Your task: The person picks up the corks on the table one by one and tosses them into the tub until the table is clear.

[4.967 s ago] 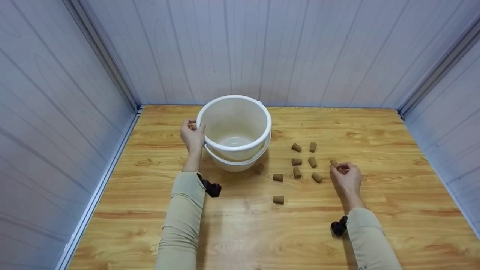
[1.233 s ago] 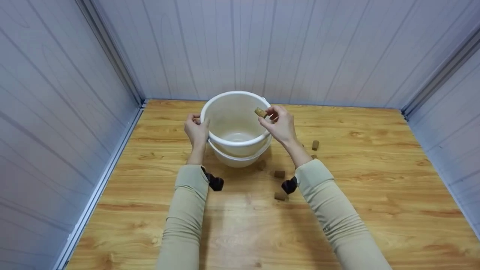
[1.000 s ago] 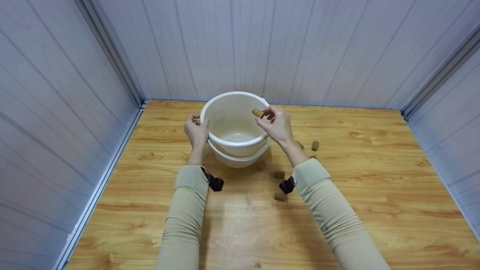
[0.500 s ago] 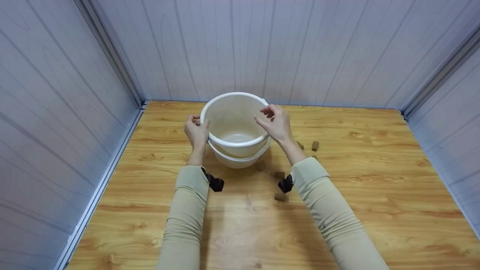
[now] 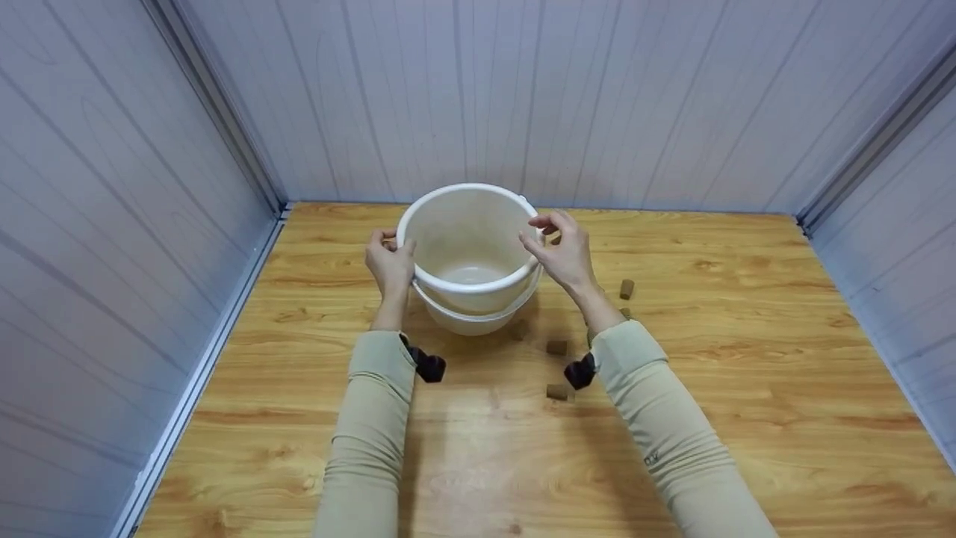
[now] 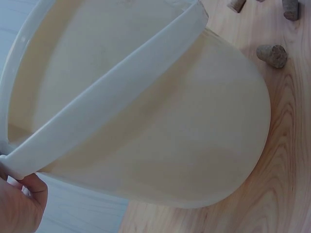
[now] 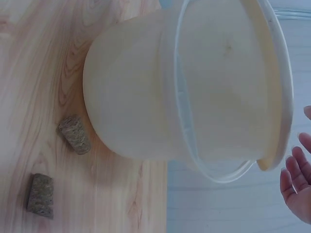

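Observation:
A white plastic bucket [image 5: 469, 288] stands upright on the wood-patterned surface, its handle hanging down at the front. My left hand [image 5: 390, 263] grips the left side of its rim, thumb inside and fingers outside. Over the right side of the rim hovers my right hand [image 5: 564, 250], fingers loosely bent and nothing between them. In the right wrist view, the fingers of that hand [image 7: 299, 179] show apart from the bucket wall. Part of the bucket's floor can be seen, with no cork visible on it; the near part is hidden by the front wall.
Brown tapered corks lie right of the bucket: one cork [image 5: 627, 289] farther back, another cork [image 5: 556, 347] nearer, and a front cork [image 5: 556, 391]. A cork [image 7: 75, 135] sits close by the bucket's base. My right arm covers others. Panelled walls [image 5: 478, 97] enclose the surface.
My right hand carried a cork from the right side to above the bucket and let it go inside the rim. Since then it has drawn slightly right. The left hand kept its grip.

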